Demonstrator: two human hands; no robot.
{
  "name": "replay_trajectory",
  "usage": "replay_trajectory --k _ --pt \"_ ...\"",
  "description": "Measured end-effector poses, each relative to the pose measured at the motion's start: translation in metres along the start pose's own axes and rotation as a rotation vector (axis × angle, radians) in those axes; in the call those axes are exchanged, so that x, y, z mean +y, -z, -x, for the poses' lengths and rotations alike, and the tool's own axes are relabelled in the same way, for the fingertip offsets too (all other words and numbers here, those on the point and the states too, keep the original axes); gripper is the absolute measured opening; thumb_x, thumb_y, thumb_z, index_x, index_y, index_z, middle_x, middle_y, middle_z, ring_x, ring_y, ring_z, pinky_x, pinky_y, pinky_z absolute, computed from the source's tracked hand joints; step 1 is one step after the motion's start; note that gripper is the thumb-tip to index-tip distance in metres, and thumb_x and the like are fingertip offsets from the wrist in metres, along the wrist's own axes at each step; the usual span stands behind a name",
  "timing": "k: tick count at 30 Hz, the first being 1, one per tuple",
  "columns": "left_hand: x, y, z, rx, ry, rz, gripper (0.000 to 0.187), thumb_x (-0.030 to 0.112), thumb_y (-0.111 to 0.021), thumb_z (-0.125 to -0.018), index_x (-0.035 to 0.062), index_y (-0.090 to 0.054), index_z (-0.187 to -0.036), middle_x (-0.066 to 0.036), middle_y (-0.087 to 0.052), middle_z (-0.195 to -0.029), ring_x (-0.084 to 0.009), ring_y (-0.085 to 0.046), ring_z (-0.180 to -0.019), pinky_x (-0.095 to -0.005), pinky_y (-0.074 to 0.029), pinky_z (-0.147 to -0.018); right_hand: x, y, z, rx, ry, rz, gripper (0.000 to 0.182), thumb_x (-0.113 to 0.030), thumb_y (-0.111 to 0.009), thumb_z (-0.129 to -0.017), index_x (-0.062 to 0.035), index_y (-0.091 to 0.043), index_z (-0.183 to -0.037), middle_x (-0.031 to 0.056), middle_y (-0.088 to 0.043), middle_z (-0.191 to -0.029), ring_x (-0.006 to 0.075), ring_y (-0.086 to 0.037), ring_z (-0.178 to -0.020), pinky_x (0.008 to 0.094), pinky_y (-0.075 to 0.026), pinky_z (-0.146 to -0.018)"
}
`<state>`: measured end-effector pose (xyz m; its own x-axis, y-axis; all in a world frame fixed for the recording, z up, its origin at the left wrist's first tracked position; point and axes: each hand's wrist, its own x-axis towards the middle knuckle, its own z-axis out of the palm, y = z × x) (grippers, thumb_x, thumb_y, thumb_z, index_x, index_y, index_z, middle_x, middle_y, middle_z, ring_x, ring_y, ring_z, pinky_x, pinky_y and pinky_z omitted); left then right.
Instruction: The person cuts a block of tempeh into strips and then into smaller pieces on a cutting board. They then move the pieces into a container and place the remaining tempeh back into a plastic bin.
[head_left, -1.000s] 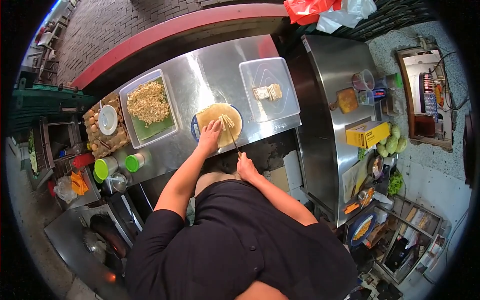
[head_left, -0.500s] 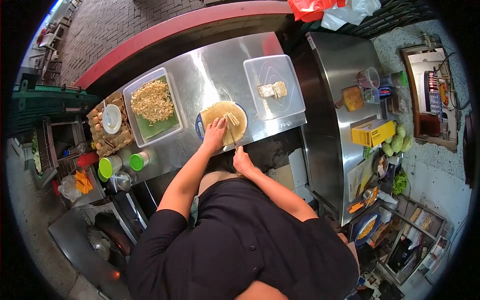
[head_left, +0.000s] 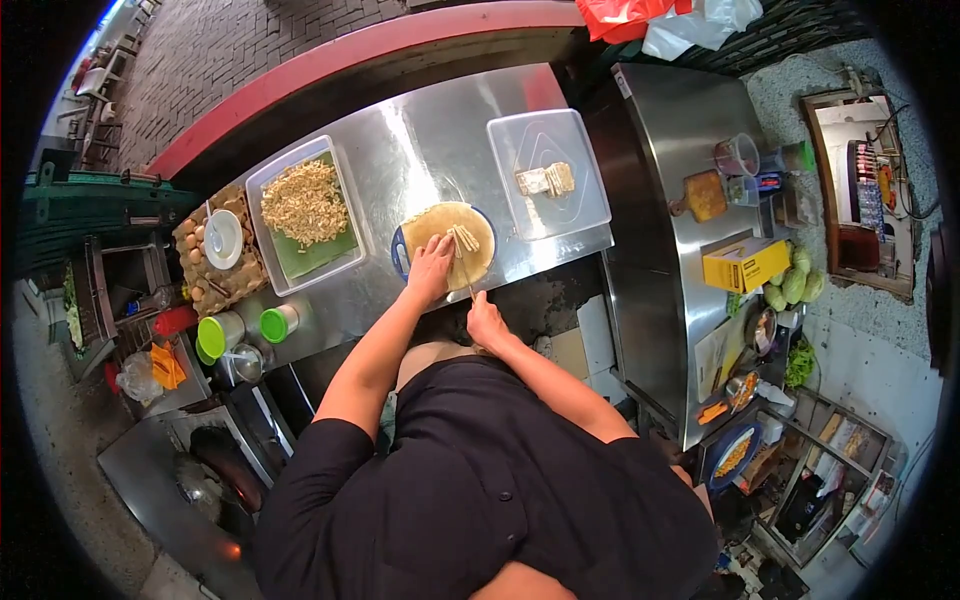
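On the round cutting board (head_left: 484,240), which has a tan surface and a blue rim, lies a small stack of pale tempeh strips (head_left: 464,239). The fingers of my left hand (head_left: 432,266) press against the left side of these strips, bent slightly downward. My right hand (head_left: 486,322) is closed around the handle of a knife (head_left: 467,277) at the board's near edge. Its thin blade points away from me, towards the strips. Right of the board, more tempeh pieces (head_left: 546,180) sit on a translucent plastic lid (head_left: 520,220).
Left of the board, a plastic tub (head_left: 360,240) holds chopped tempeh (head_left: 304,203) over a green leaf. Beyond it are egg trays (head_left: 195,270) with a white plate, and green-lidded jars (head_left: 279,322). A steel counter (head_left: 665,250) at right carries a yellow box (head_left: 745,265).
The knife has shifted very slightly beside the tempeh strips. Both hands stay in nearly the same place.
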<state>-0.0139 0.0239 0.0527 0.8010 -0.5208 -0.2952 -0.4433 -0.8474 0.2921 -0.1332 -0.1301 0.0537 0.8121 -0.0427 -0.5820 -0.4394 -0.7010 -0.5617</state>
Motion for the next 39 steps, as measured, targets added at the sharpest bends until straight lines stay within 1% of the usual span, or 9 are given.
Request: replay_trajectory --k 4,6,7,9,16,19,21,31,39 --pt "0.002 0.005 0.004 -0.002 -0.004 0.006 0.078 0.002 -0.064 -0.071 0.0033 -0.045 -0.147 -0.008 -0.036 -0.158 -0.0293 -0.033 -0.143 -0.0421 -0.038 -0.106 0.004 -0.007 -0.002 0.001 -0.015 0.014 0.022 -0.015 -0.046 -0.099 0.0031 -0.040 -0.108 0.0401 -0.063 -0.089 0.0572 -0.062 -0.087 0.0641 -0.048 -0.078" --pt "0.003 0.005 0.006 -0.034 -0.004 -0.078 0.070 0.010 -0.066 -0.079 0.0047 -0.046 -0.146 -0.006 -0.036 -0.158 -0.0281 -0.034 -0.144 -0.0446 -0.041 -0.104 0.009 -0.009 -0.004 -0.020 -0.035 0.032 0.023 -0.016 -0.046 -0.098 0.0028 -0.040 -0.109 0.0396 -0.063 -0.090 0.0572 -0.062 -0.088 0.0636 -0.049 -0.078" --pt "0.004 0.003 0.005 -0.037 -0.006 -0.077 0.070 0.010 -0.066 -0.079 0.0047 -0.046 -0.146 -0.006 -0.036 -0.158 -0.0281 -0.034 -0.144 -0.0446 -0.041 -0.104 0.008 -0.007 -0.003 -0.021 -0.038 0.031 0.023 -0.016 -0.046 -0.098 0.0028 -0.040 -0.109 0.0396 -0.063 -0.090 0.0572 -0.062 -0.088 0.0636 -0.049 -0.078" --pt "0.002 -0.001 0.004 0.004 -0.004 -0.057 0.072 0.010 -0.066 -0.078 0.0043 -0.045 -0.147 -0.007 -0.037 -0.158 -0.0286 -0.036 -0.143 -0.0447 -0.041 -0.103 0.005 -0.004 0.000 -0.077 -0.067 0.033 0.032 -0.014 -0.044 -0.097 0.0070 -0.041 -0.120 0.0397 -0.064 -0.102 0.0545 -0.063 -0.097 0.0601 -0.050 -0.086" --pt "0.003 -0.001 0.004 0.003 -0.002 -0.070 0.073 0.008 -0.065 -0.078 0.0037 -0.044 -0.147 -0.007 -0.038 -0.157 -0.0294 -0.035 -0.143 -0.0461 -0.041 -0.103 0.014 0.006 0.017 -0.140 -0.094 0.076 0.034 -0.015 -0.044 -0.097 0.0076 -0.041 -0.123 0.0385 -0.064 -0.104 0.0546 -0.063 -0.099 0.0592 -0.050 -0.087" --pt "0.000 -0.007 0.005 0.033 -0.002 -0.030 0.073 0.008 -0.065 -0.078 0.0042 -0.044 -0.148 -0.007 -0.038 -0.157 -0.0299 -0.035 -0.143 -0.0474 -0.041 -0.103 0.024 0.010 0.029 -0.156 -0.072 0.092 0.031 -0.016 -0.044 -0.098 0.0063 -0.041 -0.119 0.0376 -0.064 -0.104 0.0552 -0.063 -0.098 0.0602 -0.050 -0.087" --pt "0.000 -0.007 0.005 0.017 0.006 -0.034 0.073 0.008 -0.065 -0.078 0.0053 -0.043 -0.148 -0.006 -0.037 -0.158 -0.0303 -0.035 -0.143 -0.0483 -0.042 -0.102 0.032 0.010 0.034 -0.060 -0.038 0.080 0.022 -0.014 -0.049 -0.097 0.0037 -0.039 -0.106 0.0393 -0.062 -0.087 0.0567 -0.062 -0.087 0.0625 -0.049 -0.075" --pt "0.000 -0.007 0.006 -0.009 0.011 -0.037 0.072 0.011 -0.066 -0.080 0.0070 -0.044 -0.149 -0.006 -0.036 -0.160 -0.0297 -0.035 -0.144 -0.0481 -0.041 -0.104 0.035 0.024 0.038 -0.005 0.002 0.024 0.022 -0.016 -0.049 -0.099 0.0035 -0.040 -0.106 0.0378 -0.063 -0.086 0.0557 -0.062 -0.083 0.0621 -0.050 -0.073" --pt "-0.001 -0.015 0.007 0.047 0.002 -0.042 0.077 0.009 -0.067 -0.076 0.0064 -0.043 -0.149 -0.006 -0.036 -0.159 -0.0292 -0.033 -0.146 -0.0458 -0.041 -0.104 0.024 0.016 0.025 0.042 0.102 -0.047 0.022 -0.016 -0.050 -0.099 0.0030 -0.042 -0.106 0.0366 -0.062 -0.083 0.0550 -0.062 -0.080 0.0623 -0.048 -0.071"
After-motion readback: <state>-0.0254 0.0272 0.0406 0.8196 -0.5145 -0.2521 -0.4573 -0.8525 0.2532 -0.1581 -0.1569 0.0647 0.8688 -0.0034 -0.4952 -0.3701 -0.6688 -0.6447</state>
